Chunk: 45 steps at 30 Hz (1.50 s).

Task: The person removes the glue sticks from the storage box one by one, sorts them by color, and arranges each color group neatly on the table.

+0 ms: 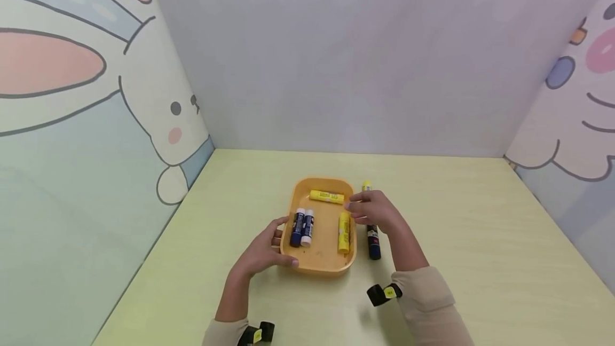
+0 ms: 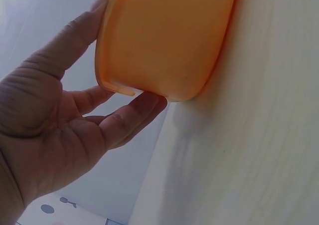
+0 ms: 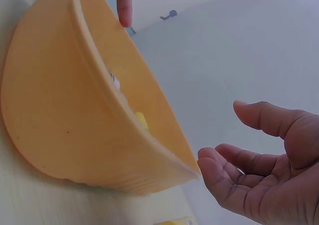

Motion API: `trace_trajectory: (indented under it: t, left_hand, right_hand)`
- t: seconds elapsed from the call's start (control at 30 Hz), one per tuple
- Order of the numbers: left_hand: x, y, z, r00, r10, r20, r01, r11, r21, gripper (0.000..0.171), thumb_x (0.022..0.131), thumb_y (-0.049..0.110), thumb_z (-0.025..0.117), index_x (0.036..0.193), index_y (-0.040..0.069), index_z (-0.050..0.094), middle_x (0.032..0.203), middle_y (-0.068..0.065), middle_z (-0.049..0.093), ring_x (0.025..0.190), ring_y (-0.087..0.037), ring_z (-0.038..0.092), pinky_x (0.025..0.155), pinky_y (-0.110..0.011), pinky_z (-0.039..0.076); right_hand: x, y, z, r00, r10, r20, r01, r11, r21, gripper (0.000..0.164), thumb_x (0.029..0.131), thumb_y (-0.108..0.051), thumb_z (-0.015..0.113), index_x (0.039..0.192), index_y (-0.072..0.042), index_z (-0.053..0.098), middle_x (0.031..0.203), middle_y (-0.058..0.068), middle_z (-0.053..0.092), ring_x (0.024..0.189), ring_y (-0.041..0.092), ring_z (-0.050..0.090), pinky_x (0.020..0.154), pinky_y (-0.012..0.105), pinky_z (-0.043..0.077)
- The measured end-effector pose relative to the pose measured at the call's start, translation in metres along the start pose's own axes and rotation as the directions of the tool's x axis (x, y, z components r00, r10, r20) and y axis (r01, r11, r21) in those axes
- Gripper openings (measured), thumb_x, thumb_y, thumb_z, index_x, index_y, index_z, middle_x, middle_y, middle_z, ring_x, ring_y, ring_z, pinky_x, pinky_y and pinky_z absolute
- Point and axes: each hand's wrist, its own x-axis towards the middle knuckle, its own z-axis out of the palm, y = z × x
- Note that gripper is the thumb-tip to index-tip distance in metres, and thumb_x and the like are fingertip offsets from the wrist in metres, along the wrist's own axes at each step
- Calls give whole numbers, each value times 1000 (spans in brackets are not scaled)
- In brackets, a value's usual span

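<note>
An orange plastic basket stands on the table, and my left hand grips its near left corner, thumb and fingers spread around the wall. Inside lie a dark blue glue stick and a blue-and-white one side by side at the left. A yellow glue stick lies across the far end; another yellow stick lies along the right wall. My right hand is at the right rim, fingers loosely bent, thumb apart, holding nothing. Partly hidden beneath it are a yellow stick and a dark blue stick outside the basket.
The pale wooden table extends on both sides of the basket. A grey panel rises behind it, and side walls with cartoon drawings border the left and right.
</note>
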Motion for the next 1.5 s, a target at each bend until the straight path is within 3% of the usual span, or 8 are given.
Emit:
trace_trajectory:
  t: [0.3, 0.73, 1.0, 1.23, 1.5]
  left_hand:
    - [2, -1, 0, 1000, 1, -3, -1, 1000, 8, 102, 62, 15, 88, 145, 14, 28, 116, -17, 51, 99, -30, 55, 79, -40, 49]
    - [1, -2, -2, 1000, 0, 3, 0, 1000, 8, 102, 63, 18, 88, 145, 14, 28, 116, -17, 51, 100, -29, 54, 80, -40, 49]
    - [0, -2, -1, 1000, -1, 6, 1, 1000, 12, 102, 63, 18, 88, 145, 14, 28, 118, -16, 50, 101, -29, 53, 80, -40, 48]
    - [1, -3, 0, 1000, 6, 7, -6, 1000, 9, 102, 63, 18, 88, 145, 14, 28, 117, -16, 51, 100, -28, 53, 80, -40, 48]
    - [3, -3, -2, 1000, 10, 1, -10, 1000, 16, 102, 62, 18, 88, 145, 14, 28, 117, -16, 51, 100, -28, 54, 79, -40, 48]
  right_hand:
    - [12, -16, 18, 996, 32, 81, -26, 996, -80, 37, 90, -21, 63, 118, 3, 56, 112, 20, 58, 91, 27, 59, 78, 41, 50]
    - [23, -19, 43, 991, 5, 132, 27, 972, -233, 42, 88, -28, 65, 119, 0, 58, 102, 7, 61, 88, 23, 61, 86, 57, 40]
    - [34, -15, 50, 993, 45, 111, -21, 977, -211, 31, 87, -25, 67, 106, -2, 64, 98, 8, 60, 84, 25, 60, 84, 47, 42]
    - [38, -16, 52, 992, 81, 94, -64, 983, -171, 33, 87, -27, 67, 109, -4, 61, 100, 11, 58, 86, 24, 57, 78, 49, 46]
    - [49, -19, 50, 987, 141, 77, -130, 982, -139, 28, 86, -25, 67, 102, -2, 61, 94, 15, 57, 85, 28, 58, 74, 48, 48]
